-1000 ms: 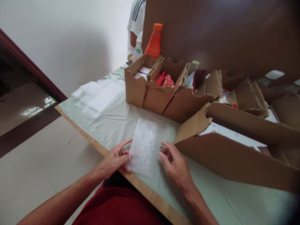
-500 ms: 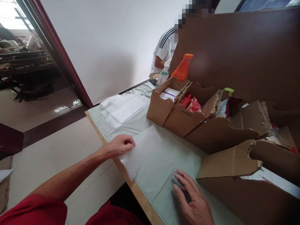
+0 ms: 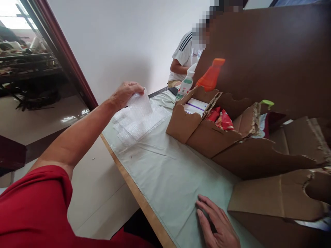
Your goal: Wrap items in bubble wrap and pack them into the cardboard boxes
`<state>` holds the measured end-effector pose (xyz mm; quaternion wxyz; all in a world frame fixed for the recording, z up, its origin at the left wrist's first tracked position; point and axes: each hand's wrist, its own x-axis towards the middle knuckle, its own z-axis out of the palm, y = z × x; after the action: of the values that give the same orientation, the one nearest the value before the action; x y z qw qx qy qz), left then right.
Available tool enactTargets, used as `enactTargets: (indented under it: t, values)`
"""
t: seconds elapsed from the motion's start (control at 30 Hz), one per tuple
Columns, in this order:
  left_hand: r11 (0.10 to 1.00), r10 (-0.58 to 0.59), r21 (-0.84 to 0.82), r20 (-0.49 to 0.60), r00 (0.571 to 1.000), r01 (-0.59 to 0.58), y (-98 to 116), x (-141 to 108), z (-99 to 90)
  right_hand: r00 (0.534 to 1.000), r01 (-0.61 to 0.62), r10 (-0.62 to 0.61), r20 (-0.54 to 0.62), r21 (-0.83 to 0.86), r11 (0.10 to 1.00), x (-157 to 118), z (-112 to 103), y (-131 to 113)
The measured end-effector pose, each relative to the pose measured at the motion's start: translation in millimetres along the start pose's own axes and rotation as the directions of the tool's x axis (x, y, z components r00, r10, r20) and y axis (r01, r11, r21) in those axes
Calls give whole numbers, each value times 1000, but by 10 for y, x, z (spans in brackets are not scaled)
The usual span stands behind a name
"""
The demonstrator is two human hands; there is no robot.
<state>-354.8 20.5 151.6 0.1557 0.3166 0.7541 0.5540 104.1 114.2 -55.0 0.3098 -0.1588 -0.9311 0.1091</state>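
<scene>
My left hand (image 3: pixel 126 93) is raised at the far left of the table, its fingers pinched on the top edge of a clear bubble-wrap piece (image 3: pixel 141 106). Whether that piece is a bag or a flat sheet I cannot tell. It hangs over a loose pile of more bubble wrap (image 3: pixel 133 132) lying on the pale green cloth (image 3: pixel 168 172). Near the front right, my right hand (image 3: pixel 217 222) rests on or just above the cloth, fingers apart and holding nothing, close to a cardboard bin.
Cut-open cardboard bins (image 3: pixel 201 143) line the right side, with red packets (image 3: pixel 224 120) and white boxes (image 3: pixel 195 106) inside. Behind them stand an orange bottle (image 3: pixel 210 75) and a clear bottle (image 3: pixel 185 84). A person in a white shirt (image 3: pixel 182 51) sits beyond the table.
My left hand has moved away from me and up, carrying the bubble-wrap piece from the near part of the cloth to above the pile. My right hand stays open in nearly the same place.
</scene>
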Motion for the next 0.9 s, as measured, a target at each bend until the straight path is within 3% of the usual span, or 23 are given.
enactTargets:
  t: [0.07, 0.13, 0.27, 0.37, 0.53, 0.67, 0.8, 0.9]
  values:
    - [999, 1, 55, -6, 1000, -1, -129, 66, 27, 1000, -17, 17, 1, 19, 1000, -15, -11, 3]
    - [983, -73, 170, 23, 997, 68, -356, 71, 44, 1000, -29, 29, 3, 31, 999, -22, -19, 5]
    - [900, -234, 394, 73, 970, 187, -859, 33, 41, 1000, -24, 23, 10, 47, 999, -30, -22, 20]
    - [820, -284, 530, 46, 958, 218, -1071, 43, 50, 1000, -16, 15, 5, 54, 998, -39, -19, 37]
    - [626, -296, 753, -11, 955, 203, -1142, 124, 207, 1000, -27, 26, 8, 71, 997, -32, -27, 44]
    - [519, -294, 835, -29, 955, 185, -1151, 139, 339, 1000, -25, 25, 1, 101, 995, -19, -50, 32]
    - [497, -273, 849, -41, 961, 177, -1170, 103, 392, 999, -34, 36, -13, 129, 991, -22, -67, 20]
    - [542, -243, 824, -37, 969, 167, -1167, 68, 424, 998, -54, 56, -8, 145, 988, -26, -77, 13]
